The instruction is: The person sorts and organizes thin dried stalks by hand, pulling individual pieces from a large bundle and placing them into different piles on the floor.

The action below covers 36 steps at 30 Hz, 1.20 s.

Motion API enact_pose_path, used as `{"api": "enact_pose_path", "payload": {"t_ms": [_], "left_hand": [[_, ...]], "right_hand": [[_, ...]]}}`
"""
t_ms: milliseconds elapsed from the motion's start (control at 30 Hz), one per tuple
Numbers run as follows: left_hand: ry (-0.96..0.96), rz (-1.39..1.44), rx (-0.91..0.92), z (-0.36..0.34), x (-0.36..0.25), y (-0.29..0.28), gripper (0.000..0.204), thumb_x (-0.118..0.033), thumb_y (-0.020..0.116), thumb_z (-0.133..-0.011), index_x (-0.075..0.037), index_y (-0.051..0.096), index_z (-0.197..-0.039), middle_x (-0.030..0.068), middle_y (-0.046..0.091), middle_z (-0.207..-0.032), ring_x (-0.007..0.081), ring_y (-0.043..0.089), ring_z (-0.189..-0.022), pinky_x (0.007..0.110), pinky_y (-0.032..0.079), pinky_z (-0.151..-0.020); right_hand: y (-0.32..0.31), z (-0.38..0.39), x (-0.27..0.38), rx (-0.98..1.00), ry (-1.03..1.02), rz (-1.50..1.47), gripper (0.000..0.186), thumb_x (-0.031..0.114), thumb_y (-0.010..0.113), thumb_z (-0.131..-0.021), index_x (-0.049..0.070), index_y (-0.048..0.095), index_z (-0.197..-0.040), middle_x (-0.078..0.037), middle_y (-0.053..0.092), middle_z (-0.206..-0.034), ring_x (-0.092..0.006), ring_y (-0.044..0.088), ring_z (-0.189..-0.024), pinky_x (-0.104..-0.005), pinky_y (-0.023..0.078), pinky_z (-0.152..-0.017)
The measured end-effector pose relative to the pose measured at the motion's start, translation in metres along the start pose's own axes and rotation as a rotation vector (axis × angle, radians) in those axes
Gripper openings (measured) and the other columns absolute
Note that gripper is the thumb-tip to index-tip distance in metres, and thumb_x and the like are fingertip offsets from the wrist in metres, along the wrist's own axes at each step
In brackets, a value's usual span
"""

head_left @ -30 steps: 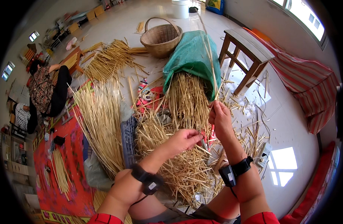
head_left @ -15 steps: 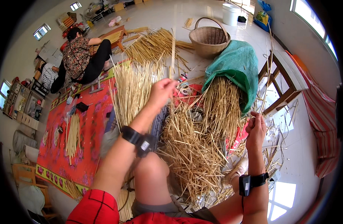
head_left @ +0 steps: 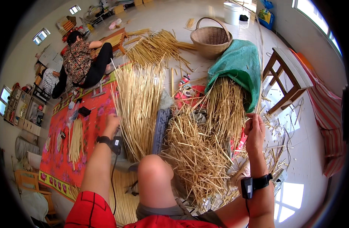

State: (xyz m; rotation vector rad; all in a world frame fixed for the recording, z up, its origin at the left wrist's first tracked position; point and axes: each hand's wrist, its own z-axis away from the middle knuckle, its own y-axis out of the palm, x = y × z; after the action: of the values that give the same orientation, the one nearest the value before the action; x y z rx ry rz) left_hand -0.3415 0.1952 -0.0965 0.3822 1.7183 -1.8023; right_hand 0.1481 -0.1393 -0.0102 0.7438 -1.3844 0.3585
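Low at the left, my left hand [head_left: 113, 121] is at the outer edge of an upright mass of pale straw [head_left: 138, 102]; its fingertips are hidden, so I cannot tell what it holds. My right hand [head_left: 255, 127] pinches a long, thin stalk [head_left: 261, 57] that rises past the green sack [head_left: 239, 59]. Darker straw [head_left: 224, 102] spills from the sack's mouth, beside that hand. A loose heap of short straw [head_left: 193, 152] lies between my arms, next to a blue-grey plastic crate [head_left: 160, 131].
A person [head_left: 77, 64] crouches by a low wooden frame [head_left: 121, 41], another person [head_left: 49, 81] behind. A red floral mat [head_left: 60, 152] lies left. A wicker basket [head_left: 210, 41], white bucket [head_left: 231, 15], wooden stool [head_left: 292, 76] and striped cloth [head_left: 330, 133] stand or lie around me.
My left hand has left the middle, where it was near my right, and moved down-left to the pale straw. My right hand still grips the long stalk. The view has turned toward the left.
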Motion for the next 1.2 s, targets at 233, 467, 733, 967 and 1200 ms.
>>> {"api": "enact_pose_path", "payload": {"t_ms": [233, 467, 733, 967, 1200], "left_hand": [[0.116, 0.528, 0.585, 0.087, -0.143, 0.037, 0.030, -0.015, 0.057, -0.086, -0.001, 0.054, -0.113, 0.0063, 0.062, -0.092, 0.0104, 0.058, -0.070, 0.020, 0.045, -0.056], [0.311, 0.801, 1.040, 0.263, -0.289, 0.076, 0.036, -0.023, 0.060, -0.088, -0.003, 0.053, -0.116, 0.0072, 0.061, -0.104, 0.0071, 0.055, -0.072, 0.018, 0.043, -0.061], [0.282, 0.923, 0.951, 0.290, -0.281, 0.126, 0.021, -0.019, 0.059, -0.089, -0.004, 0.065, -0.103, -0.0003, 0.062, -0.080, 0.0012, 0.042, -0.057, 0.015, 0.033, -0.050], [0.280, 0.865, 1.082, 0.282, -0.273, 0.132, 0.023, -0.022, 0.056, -0.091, -0.004, 0.064, -0.101, 0.0008, 0.062, -0.079, 0.0021, 0.046, -0.059, 0.015, 0.037, -0.052], [0.308, 0.961, 1.158, 0.281, -0.278, 0.123, 0.017, -0.019, 0.055, -0.091, -0.005, 0.062, -0.096, 0.0019, 0.062, -0.085, 0.0068, 0.056, -0.076, 0.019, 0.042, -0.063]], "right_hand": [[0.023, 0.015, -0.007, 0.243, 0.187, -0.125, 0.030, 0.025, 0.037, -0.099, 0.003, 0.056, -0.095, 0.002, 0.042, -0.057, -0.0056, 0.032, -0.046, -0.0201, 0.025, -0.042], [0.027, 0.023, -0.008, 0.466, 0.305, -0.198, 0.030, 0.027, 0.036, -0.099, 0.005, 0.056, -0.097, 0.001, 0.050, -0.063, -0.0051, 0.036, -0.049, -0.0184, 0.027, -0.045], [0.030, 0.039, -0.030, 0.612, 0.353, 0.110, 0.031, 0.027, 0.033, -0.100, 0.003, 0.053, -0.099, -0.003, 0.057, -0.069, -0.0071, 0.049, -0.054, -0.0200, 0.040, -0.049], [0.035, 0.043, -0.032, 0.644, 0.492, -0.018, 0.040, 0.034, 0.031, -0.099, 0.001, 0.051, -0.109, -0.010, 0.062, -0.078, -0.0152, 0.059, -0.065, -0.0258, 0.047, -0.063], [0.034, 0.041, -0.028, 0.478, 0.500, -0.272, 0.044, 0.038, 0.032, -0.098, 0.004, 0.059, -0.096, 0.000, 0.050, -0.066, -0.0079, 0.037, -0.052, -0.0214, 0.032, -0.049]]}}
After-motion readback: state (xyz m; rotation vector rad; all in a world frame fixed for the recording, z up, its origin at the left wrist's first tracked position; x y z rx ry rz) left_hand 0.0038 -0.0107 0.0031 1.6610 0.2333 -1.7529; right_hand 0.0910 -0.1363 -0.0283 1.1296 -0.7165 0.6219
